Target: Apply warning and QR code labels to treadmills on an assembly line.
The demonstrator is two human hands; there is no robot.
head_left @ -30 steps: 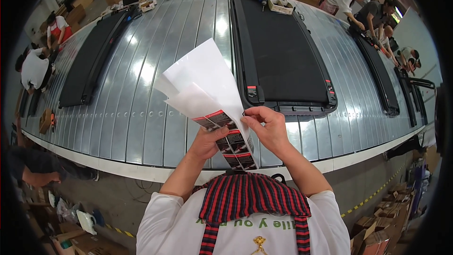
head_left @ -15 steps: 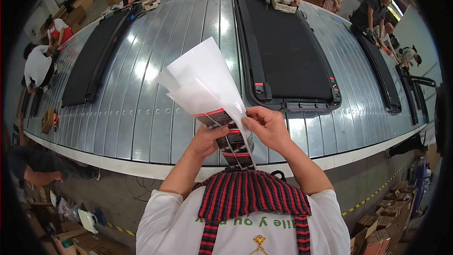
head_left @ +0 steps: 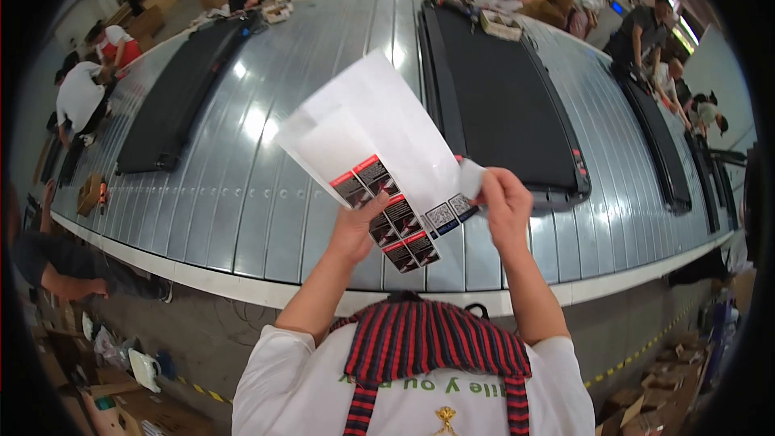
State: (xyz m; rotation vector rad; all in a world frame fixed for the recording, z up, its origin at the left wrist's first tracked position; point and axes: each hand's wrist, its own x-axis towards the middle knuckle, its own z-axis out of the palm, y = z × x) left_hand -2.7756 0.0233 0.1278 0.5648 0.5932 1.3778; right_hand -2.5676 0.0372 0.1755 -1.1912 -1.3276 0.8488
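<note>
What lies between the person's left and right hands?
In the head view, white sheets lie between the left hand and the right hand, with red-and-black stickers nearer the left and square-code labels nearer the right.

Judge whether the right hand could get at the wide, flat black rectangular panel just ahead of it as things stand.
Probably yes: the right hand is near the panel, with nothing seen blocking the way to its near end, though the hand's grip seems taken by a small white paper-like flap.

sheets (head_left: 367,117): above table (head_left: 242,226), left of middle panel (head_left: 508,97) | tray (head_left: 502,26): on middle panel's far end | left panel (head_left: 182,97): on table
</note>
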